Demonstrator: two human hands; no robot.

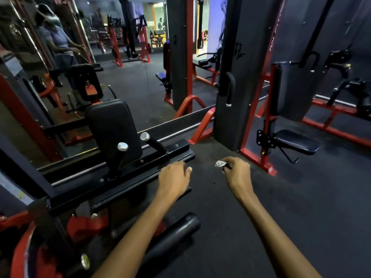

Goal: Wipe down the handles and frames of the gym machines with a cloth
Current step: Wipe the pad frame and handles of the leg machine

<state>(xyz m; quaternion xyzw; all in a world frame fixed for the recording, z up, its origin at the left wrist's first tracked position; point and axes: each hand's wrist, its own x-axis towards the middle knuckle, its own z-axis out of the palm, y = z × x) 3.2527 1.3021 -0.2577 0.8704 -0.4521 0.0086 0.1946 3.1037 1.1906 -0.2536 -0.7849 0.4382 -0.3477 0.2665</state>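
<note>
My left hand (174, 178) hangs with loosely curled fingers just off the end of a black machine frame bar (128, 177), holding nothing that I can see. My right hand (236, 173) pinches a small crumpled grey-white cloth (220, 163) above the dark floor. Two black handles with chrome end caps (122, 147) rise from the frame bar beside a black pad (112, 125).
A black foam roller (174, 229) juts out low in front of me. A mirror wall (84, 57) runs along the left and reflects a person. A red-and-black machine with a blue seat (297, 141) stands to the right. Dark rubber floor (301, 207) spreads ahead.
</note>
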